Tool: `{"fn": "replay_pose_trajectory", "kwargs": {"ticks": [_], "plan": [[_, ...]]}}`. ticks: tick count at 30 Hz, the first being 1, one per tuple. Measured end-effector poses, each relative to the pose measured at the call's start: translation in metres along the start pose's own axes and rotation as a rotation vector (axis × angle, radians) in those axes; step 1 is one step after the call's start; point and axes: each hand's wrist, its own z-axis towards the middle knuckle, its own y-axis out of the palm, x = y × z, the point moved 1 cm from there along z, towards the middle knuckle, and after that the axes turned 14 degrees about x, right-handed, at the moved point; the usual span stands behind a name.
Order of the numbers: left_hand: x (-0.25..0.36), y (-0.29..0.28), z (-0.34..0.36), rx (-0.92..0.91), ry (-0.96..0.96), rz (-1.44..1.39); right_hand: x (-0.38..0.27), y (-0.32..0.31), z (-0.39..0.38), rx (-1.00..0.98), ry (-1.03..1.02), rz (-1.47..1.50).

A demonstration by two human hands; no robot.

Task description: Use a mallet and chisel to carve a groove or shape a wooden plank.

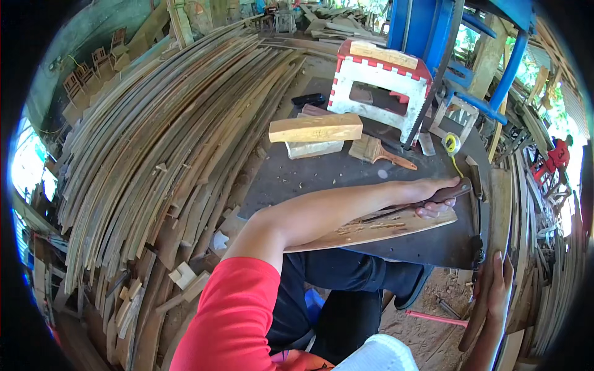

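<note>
My left arm in a red sleeve reaches across to the right. My left hand (436, 198) is closed round the dark handle (456, 189) of a tool; its thin blade is mostly hidden by the forearm. Under it, a pale wooden board (396, 229) with chipped notches lies at the table's near edge, above my legs. Lower right, my right hand (497, 287) is raised with fingers stretched upward, beside a long brown plank (478, 315). It appears to rest against the plank, without wrapping round it.
On the dark table (297, 191) are wooden blocks (315, 128), a paintbrush (377, 151), a yellow tape measure (452, 144), a hammer (476, 179) and a red-white stool (380, 77). A blue machine (427, 31) stands behind. Long boards (167, 142) are piled left. A person in red (560, 154) is far right.
</note>
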Motion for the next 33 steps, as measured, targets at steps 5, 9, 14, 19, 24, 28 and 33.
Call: {"fn": "replay_pose_trajectory", "kwargs": {"ticks": [5, 9, 14, 19, 24, 28, 33], "plan": [[0.003, 0.005, -0.006, 0.05, -0.006, 0.006, 0.007, 0.003, -0.003, -0.005, 0.055, -0.043], [0.004, 0.008, -0.01, 0.03, -0.012, 0.049, 0.017, 0.027, -0.013, -0.048, 0.065, 0.075], [0.003, 0.007, -0.008, -0.003, -0.058, 0.053, 0.027, 0.058, -0.008, -0.09, 0.061, 0.25], [0.004, 0.009, -0.007, 0.131, 0.001, 0.189, 0.051, 0.077, 0.011, 0.011, 0.131, 0.312], [0.017, 0.013, -0.01, 0.046, -0.018, 0.21, 0.061, 0.099, 0.017, 0.042, -0.011, 0.394], [0.043, 0.016, -0.02, 0.167, 0.06, 0.521, 0.058, 0.102, 0.017, 0.005, -0.053, 0.34], [0.09, 0.016, -0.03, 0.276, 0.336, 0.671, 0.054, 0.099, 0.021, -0.069, -0.005, 0.281]]}}
